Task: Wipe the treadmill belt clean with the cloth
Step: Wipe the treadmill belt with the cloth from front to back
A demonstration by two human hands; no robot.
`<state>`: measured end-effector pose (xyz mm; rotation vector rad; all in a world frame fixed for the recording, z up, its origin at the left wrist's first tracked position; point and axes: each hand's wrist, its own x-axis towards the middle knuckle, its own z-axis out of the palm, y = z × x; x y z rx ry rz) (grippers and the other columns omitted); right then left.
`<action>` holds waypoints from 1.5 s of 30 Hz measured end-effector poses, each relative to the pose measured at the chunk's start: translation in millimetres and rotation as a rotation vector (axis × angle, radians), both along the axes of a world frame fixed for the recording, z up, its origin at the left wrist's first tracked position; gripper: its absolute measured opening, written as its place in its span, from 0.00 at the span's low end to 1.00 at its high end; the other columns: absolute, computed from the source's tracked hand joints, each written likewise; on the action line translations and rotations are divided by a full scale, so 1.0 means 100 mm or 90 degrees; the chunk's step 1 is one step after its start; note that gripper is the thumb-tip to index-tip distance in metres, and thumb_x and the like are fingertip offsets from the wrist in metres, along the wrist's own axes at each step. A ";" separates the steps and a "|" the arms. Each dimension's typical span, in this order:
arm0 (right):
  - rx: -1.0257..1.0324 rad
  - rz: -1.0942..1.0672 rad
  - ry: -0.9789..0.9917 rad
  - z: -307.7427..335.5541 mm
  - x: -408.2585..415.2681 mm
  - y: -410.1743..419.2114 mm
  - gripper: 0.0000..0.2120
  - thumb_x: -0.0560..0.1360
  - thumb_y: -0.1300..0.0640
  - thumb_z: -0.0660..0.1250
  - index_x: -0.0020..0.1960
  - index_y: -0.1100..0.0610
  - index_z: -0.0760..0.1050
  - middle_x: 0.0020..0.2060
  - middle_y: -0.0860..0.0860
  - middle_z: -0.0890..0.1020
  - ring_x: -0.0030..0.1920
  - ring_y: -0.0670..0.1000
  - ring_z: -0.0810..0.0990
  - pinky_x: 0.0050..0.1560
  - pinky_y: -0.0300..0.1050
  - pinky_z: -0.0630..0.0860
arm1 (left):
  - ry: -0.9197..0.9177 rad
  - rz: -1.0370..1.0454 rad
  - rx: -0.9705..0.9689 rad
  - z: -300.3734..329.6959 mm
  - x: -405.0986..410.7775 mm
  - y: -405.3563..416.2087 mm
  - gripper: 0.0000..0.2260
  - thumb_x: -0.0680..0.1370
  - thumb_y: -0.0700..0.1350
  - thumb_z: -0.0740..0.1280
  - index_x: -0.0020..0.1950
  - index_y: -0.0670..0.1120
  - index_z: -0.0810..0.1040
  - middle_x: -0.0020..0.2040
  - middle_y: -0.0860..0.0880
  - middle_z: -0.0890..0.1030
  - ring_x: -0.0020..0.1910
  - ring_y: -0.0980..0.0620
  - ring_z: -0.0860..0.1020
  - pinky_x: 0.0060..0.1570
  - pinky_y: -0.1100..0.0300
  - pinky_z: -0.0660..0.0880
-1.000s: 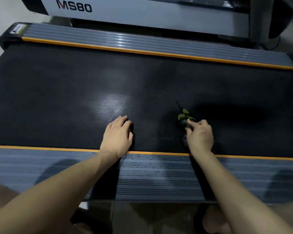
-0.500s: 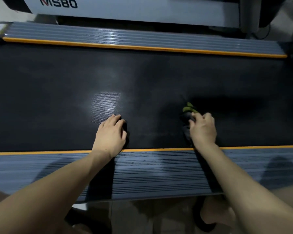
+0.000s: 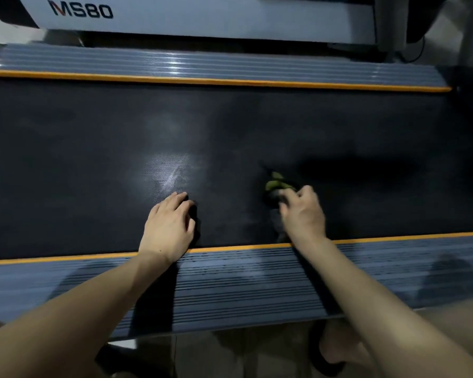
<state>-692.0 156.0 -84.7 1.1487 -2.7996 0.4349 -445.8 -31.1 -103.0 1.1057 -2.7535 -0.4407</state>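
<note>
The black treadmill belt (image 3: 93, 159) runs across the whole view, with a shiny patch near its middle. My right hand (image 3: 302, 214) grips a dark cloth (image 3: 275, 185) with a green part and presses it on the belt near the front edge. Most of the cloth is hidden under the hand and hard to tell from the dark belt. My left hand (image 3: 170, 227) rests flat on the belt to the left, its heel at the orange stripe.
Grey ribbed side rails with orange stripes border the belt in front (image 3: 230, 282) and behind (image 3: 202, 65). A white housing marked MS80 (image 3: 202, 17) stands beyond the far rail. My feet (image 3: 336, 347) show on the floor below the near rail.
My right hand with the cloth has shifted slightly along the belt near the front edge and is blurred now. My left hand has stayed flat in place.
</note>
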 end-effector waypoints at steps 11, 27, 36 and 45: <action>-0.082 -0.043 -0.082 -0.07 0.85 -0.66 0.05 0.73 0.54 0.71 0.48 0.48 0.82 0.44 0.54 0.73 0.44 0.58 0.75 0.37 0.49 0.73 | -0.035 0.036 -0.035 0.01 0.00 0.02 0.17 0.77 0.49 0.63 0.66 0.52 0.77 0.73 0.50 0.73 0.75 0.48 0.67 0.73 0.48 0.64; -0.112 -0.118 -0.045 -0.08 0.51 -0.40 0.11 0.69 0.54 0.76 0.51 0.46 0.84 0.44 0.53 0.76 0.43 0.57 0.76 0.38 0.48 0.75 | -0.087 0.073 -0.003 0.06 -0.03 0.01 0.20 0.77 0.52 0.61 0.69 0.55 0.73 0.77 0.53 0.68 0.79 0.50 0.60 0.75 0.43 0.57; -0.125 0.107 -0.078 -0.13 1.03 -0.78 0.15 0.71 0.51 0.76 0.57 0.48 0.82 0.46 0.46 0.79 0.46 0.51 0.77 0.42 0.45 0.77 | -0.107 0.077 0.031 0.10 0.00 0.00 0.23 0.78 0.53 0.58 0.73 0.55 0.70 0.79 0.56 0.64 0.81 0.49 0.54 0.76 0.39 0.54; -0.081 0.016 -0.068 -0.11 1.17 -0.80 0.23 0.72 0.47 0.75 0.65 0.50 0.78 0.49 0.48 0.79 0.51 0.52 0.78 0.45 0.48 0.77 | -0.037 0.043 0.000 0.06 0.08 -0.02 0.20 0.77 0.52 0.61 0.69 0.54 0.75 0.75 0.54 0.70 0.78 0.50 0.62 0.76 0.48 0.59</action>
